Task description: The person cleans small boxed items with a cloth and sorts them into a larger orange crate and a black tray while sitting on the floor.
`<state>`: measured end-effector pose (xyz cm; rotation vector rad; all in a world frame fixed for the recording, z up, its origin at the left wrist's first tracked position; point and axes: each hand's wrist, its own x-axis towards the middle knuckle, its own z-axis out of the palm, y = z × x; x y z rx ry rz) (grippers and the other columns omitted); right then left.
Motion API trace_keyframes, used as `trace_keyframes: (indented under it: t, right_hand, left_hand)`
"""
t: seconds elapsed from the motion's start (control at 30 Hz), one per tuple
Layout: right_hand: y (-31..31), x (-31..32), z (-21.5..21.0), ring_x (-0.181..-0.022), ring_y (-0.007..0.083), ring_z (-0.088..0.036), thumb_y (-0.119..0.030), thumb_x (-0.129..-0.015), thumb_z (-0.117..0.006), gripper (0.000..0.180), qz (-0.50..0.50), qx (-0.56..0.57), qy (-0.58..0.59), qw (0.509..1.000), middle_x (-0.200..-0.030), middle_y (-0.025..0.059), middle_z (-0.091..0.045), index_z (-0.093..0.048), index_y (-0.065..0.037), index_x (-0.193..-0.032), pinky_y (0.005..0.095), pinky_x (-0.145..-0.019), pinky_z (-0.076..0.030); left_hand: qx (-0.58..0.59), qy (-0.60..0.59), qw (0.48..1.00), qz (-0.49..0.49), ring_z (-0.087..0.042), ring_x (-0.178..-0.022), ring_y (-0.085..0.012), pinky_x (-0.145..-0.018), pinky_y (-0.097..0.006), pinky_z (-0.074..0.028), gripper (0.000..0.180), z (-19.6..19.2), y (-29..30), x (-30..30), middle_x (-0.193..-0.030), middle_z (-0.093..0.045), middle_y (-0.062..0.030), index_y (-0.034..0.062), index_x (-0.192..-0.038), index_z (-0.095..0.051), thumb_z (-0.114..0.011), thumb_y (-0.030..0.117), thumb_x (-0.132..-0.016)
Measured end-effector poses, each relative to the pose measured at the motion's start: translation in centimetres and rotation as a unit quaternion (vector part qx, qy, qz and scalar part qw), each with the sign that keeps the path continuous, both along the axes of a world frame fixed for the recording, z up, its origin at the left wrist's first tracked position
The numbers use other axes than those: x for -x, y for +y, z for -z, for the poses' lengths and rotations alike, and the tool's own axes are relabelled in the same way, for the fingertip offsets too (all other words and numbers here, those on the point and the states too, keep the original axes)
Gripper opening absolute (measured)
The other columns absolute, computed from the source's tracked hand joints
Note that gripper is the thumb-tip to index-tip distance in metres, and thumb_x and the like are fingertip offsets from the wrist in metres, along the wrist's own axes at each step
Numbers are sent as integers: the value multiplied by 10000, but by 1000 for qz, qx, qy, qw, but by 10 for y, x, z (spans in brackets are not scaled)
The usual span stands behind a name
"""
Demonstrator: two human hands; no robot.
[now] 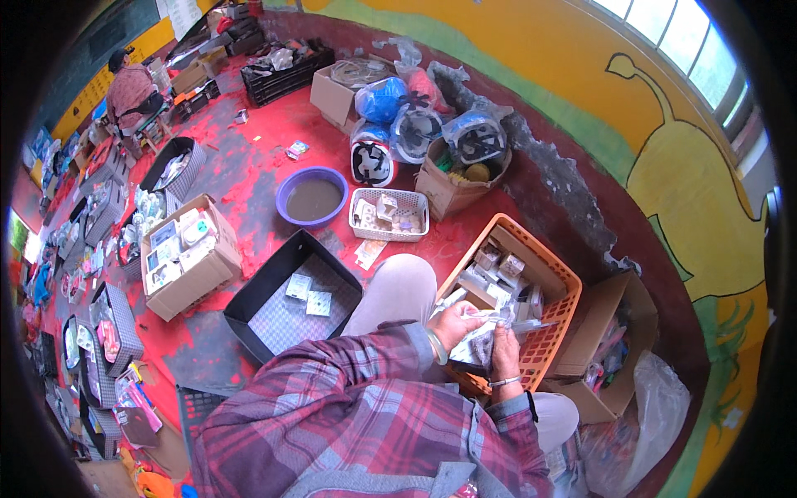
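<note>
My left hand (452, 324) and my right hand (506, 353) are close together over the near side of an orange plastic basket (567, 319). Between them is a small white-and-dark packet (476, 347) with what looks like clear plastic wrap. The fingers of my left hand pinch its upper edge, while my right hand grips its right side. Several small boxes (512, 266) and white packets lie in the basket, just beyond my hands. To my left, a black-rimmed bin (246, 304) contains two flat white packets (319, 303).
A white basket (388, 237) of small items and a purple basin (282, 197) of murky water stand ahead. Cardboard boxes (199, 286) (618, 349) flank me left and right. Wrapped helmets (415, 133) are piled by the wall. A seated person (133, 91) is far left.
</note>
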<state>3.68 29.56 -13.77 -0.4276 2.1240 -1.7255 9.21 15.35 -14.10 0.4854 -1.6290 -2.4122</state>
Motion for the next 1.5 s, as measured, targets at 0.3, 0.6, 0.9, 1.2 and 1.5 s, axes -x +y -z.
trace_keyframes:
  t: [0.3,0.6,0.9,1.2,1.5]
  right_hand:
    - [-14,-34,-21,-829,150,-560,-327,-903,-464,345,39,177,-222,958,-957,67,-577,-525,-15,-1035,287,-726,-456]
    - [-8,-36,-10,-959,220,-563,-280,-839,-581,410,86,318,-365,871,-1072,83,-578,-481,-31,-1148,353,-848,-456]
    - [1,-39,-53,-993,233,-541,-261,-798,-629,503,3,317,-378,870,-1108,82,-544,-428,-45,-1205,378,-878,-431]
    - [-13,-42,-37,-922,209,-564,-185,-783,-641,473,43,316,-325,891,-1042,78,-563,-441,-19,-1178,343,-813,-456]
    - [-32,-60,-50,-999,169,-500,-69,-807,-579,492,56,291,-206,932,-1133,54,-504,-375,-51,-1255,310,-864,-400]
  left_hand:
    - [-105,-3,988,-109,-543,-594,-95,-537,-235,-439,55,-5,-13,5,-689,-577,-21,40,-762,-562,-605,67,-782]
    - [-145,54,983,-103,-536,-606,-82,-554,-235,-445,78,-35,-11,-4,-692,-577,-17,40,-745,-546,-595,65,-800]
    - [-23,116,992,-35,-527,-677,-62,-608,-213,-440,68,-31,-2,-8,-726,-573,-13,28,-803,-557,-578,89,-824]
    - [73,106,984,-124,-539,-671,-69,-607,-219,-449,54,52,1,17,-738,-590,-21,24,-801,-558,-568,71,-826]
    - [58,113,971,-202,-521,-630,-74,-562,-228,-445,52,22,-21,15,-716,-554,-13,36,-792,-517,-520,57,-839]
